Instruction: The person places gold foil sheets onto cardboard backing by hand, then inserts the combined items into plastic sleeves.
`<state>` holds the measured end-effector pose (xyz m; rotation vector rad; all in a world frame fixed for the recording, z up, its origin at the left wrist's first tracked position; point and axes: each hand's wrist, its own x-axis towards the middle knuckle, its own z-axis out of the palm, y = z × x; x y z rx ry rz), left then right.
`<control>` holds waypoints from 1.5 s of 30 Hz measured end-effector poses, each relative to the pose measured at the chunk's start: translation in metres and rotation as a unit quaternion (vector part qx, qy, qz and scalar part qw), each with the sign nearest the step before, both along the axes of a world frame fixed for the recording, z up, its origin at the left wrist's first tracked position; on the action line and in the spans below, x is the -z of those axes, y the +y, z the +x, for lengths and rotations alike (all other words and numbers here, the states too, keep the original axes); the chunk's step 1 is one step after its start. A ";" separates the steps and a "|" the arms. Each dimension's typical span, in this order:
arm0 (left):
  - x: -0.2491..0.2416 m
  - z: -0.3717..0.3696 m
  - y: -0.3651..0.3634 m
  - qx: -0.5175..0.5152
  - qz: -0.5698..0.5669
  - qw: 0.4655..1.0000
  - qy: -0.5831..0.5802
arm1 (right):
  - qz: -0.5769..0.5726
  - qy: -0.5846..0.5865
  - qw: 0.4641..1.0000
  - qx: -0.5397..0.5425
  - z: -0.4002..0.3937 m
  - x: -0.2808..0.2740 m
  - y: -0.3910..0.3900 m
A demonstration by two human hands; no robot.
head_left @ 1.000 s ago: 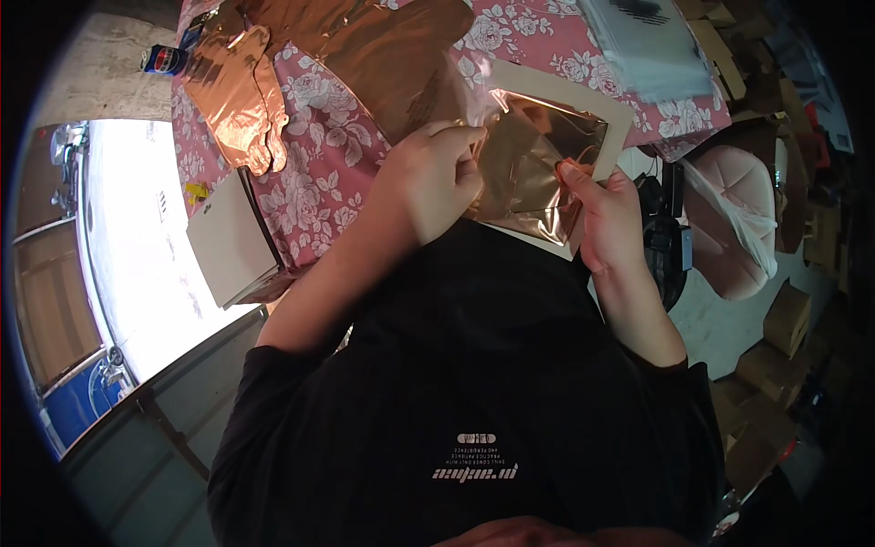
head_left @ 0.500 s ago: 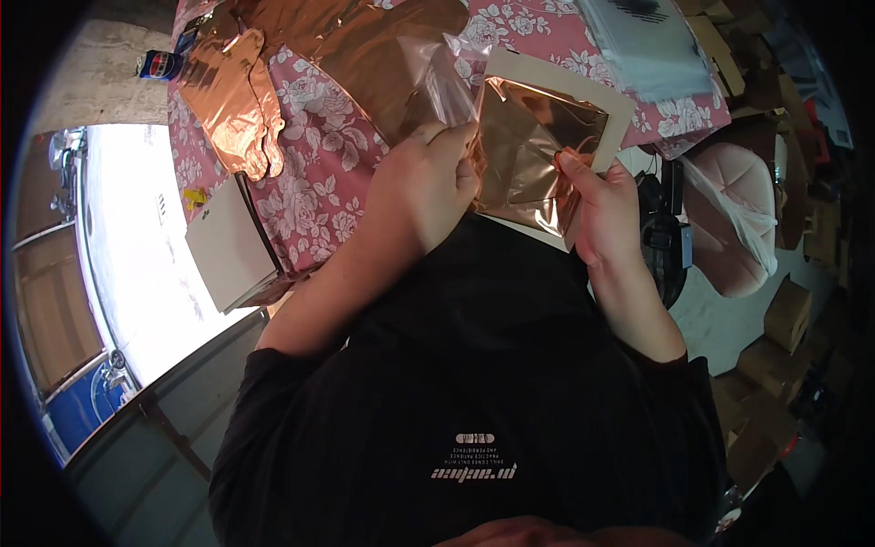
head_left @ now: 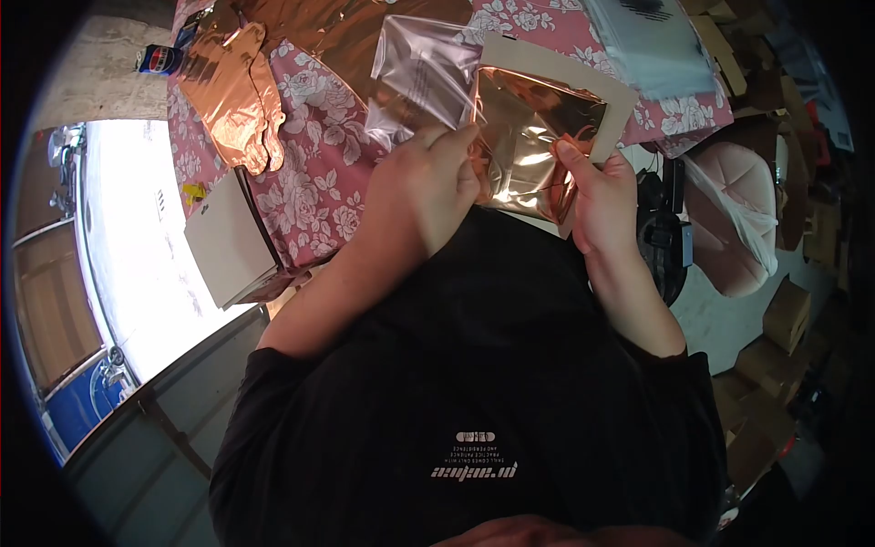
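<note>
Both hands — left (head_left: 428, 187), right (head_left: 597, 196) — pinching copper foil sheet (head_left: 529, 137), lower edge hidden behind fingers, clear bag (head_left: 424, 77) beside.

Floral tablecloth (head_left: 314, 173), pink chair (head_left: 729, 228), cardboard boxes (head_left: 788, 314), bright daylight.

Strong daylight burns out white far left of the fingers (head_left: 460, 146); foil (head_left: 529, 137) between them glares; fisheye edges go black.

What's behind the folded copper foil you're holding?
A beige card backing sits behind the folded copper foil, showing along its top and right edges. The card's middle is covered by foil.
</note>
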<state>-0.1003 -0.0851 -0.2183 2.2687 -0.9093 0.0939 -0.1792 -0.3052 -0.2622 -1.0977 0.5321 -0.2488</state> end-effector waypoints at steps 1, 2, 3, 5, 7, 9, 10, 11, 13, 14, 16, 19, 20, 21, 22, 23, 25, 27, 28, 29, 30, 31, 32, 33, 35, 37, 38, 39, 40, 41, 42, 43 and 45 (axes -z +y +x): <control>-0.001 0.003 0.002 -0.001 -0.023 1.000 0.005 | -0.004 0.003 1.000 -0.006 0.000 0.001 -0.001; -0.002 0.005 0.004 -0.002 -0.045 0.999 0.010 | -0.003 0.003 1.000 -0.006 0.001 0.001 -0.001; -0.002 0.005 0.007 -0.002 -0.044 0.999 0.010 | -0.004 0.005 1.000 -0.002 0.001 0.001 0.000; 0.000 0.005 0.010 -0.003 -0.053 0.994 0.098 | -0.005 0.005 1.000 0.002 0.001 0.002 0.000; 0.000 0.005 0.014 -0.018 -0.047 0.992 0.119 | 0.012 0.007 1.000 -0.009 0.000 0.005 -0.001; -0.002 0.001 0.020 -0.035 -0.038 0.989 0.140 | 0.008 0.004 1.000 0.000 0.001 -0.001 0.003; -0.004 -0.003 0.023 -0.032 -0.060 0.991 0.119 | 0.003 0.001 1.000 0.009 0.002 -0.004 0.004; -0.005 -0.004 0.025 -0.028 -0.082 0.992 0.097 | 0.003 0.001 1.000 0.009 0.002 -0.005 0.003; 0.003 0.000 0.031 0.003 -0.061 0.996 0.060 | 0.038 0.011 0.999 -0.012 0.000 -0.006 0.000; 0.005 0.001 0.034 0.035 -0.040 0.998 0.022 | 0.039 0.011 0.999 -0.014 0.000 -0.010 -0.001; 0.007 0.000 0.034 0.029 -0.030 0.999 0.024 | 0.097 0.027 0.994 -0.035 0.001 -0.022 0.000; 0.004 -0.001 0.030 0.024 -0.011 0.999 0.018 | 0.025 -0.001 0.998 -0.064 0.005 -0.031 0.006; 0.002 0.000 0.028 0.025 -0.001 1.000 0.009 | 0.024 -0.001 0.998 -0.064 0.003 -0.031 0.005; 0.002 0.000 0.026 0.026 -0.003 1.000 0.009 | 0.002 0.003 0.997 -0.081 0.002 -0.030 0.004; 0.002 -0.001 0.025 0.025 0.000 1.000 0.000 | -0.019 0.007 0.995 -0.097 0.001 -0.029 0.003; 0.002 -0.001 0.025 0.023 0.004 1.000 -0.008 | -0.020 0.007 0.995 -0.096 0.001 -0.029 0.005; 0.002 -0.002 0.025 0.029 0.008 1.000 -0.005 | -0.029 -0.013 0.998 -0.058 0.002 -0.029 0.011; 0.001 -0.002 0.025 0.035 0.011 0.999 -0.004 | -0.025 -0.013 0.998 -0.059 0.001 -0.023 0.010; 0.001 -0.002 0.026 0.039 0.015 0.999 0.006 | -0.020 -0.012 0.998 -0.060 0.001 -0.021 0.010; 0.001 -0.002 0.026 0.042 0.019 0.999 0.017 | -0.021 -0.013 0.998 -0.059 0.000 -0.023 0.010; 0.000 -0.001 0.025 0.043 0.019 0.999 0.015 | -0.028 -0.001 0.997 -0.069 0.000 -0.027 0.011; -0.001 -0.001 0.022 0.035 0.010 0.999 -0.005 | -0.035 0.012 0.996 -0.079 0.000 -0.028 0.012; -0.001 -0.001 0.020 0.026 0.001 0.999 -0.026 | -0.035 0.011 0.996 -0.080 0.000 -0.029 0.012; 0.001 0.001 0.017 0.026 0.000 0.999 -0.028 | -0.012 0.007 0.996 -0.085 0.000 -0.030 0.013; 0.010 0.007 0.013 0.043 0.045 0.997 -0.039 | 0.010 0.003 0.996 -0.091 0.001 -0.032 0.012; 0.014 0.008 0.009 0.055 0.052 0.997 -0.017 | 0.081 0.039 0.994 -0.068 0.002 -0.035 0.010; 0.015 0.008 0.007 0.068 0.061 0.996 0.007 | 0.080 0.038 0.994 -0.068 0.001 -0.034 0.010; 0.015 0.007 0.004 0.068 0.060 0.996 0.006 | 0.036 0.033 0.995 -0.083 0.001 -0.031 0.010; 0.014 0.004 0.001 0.077 0.050 0.996 0.015 | -0.009 0.029 0.995 -0.097 0.000 -0.028 0.009; 0.012 0.002 0.000 0.085 0.040 0.995 0.024 | -0.010 0.028 0.995 -0.096 0.000 -0.024 0.010; 0.009 0.000 0.000 0.098 0.041 0.993 0.053 | -0.008 0.004 0.996 -0.089 0.001 -0.020 0.012; 0.008 -0.001 -0.002 0.099 0.040 0.993 0.052 | -0.006 -0.020 0.996 -0.082 0.001 -0.019 0.014; 0.006 -0.003 -0.005 0.098 0.027 0.994 0.049 | 0.016 -0.024 0.997 -0.074 0.002 -0.022 0.017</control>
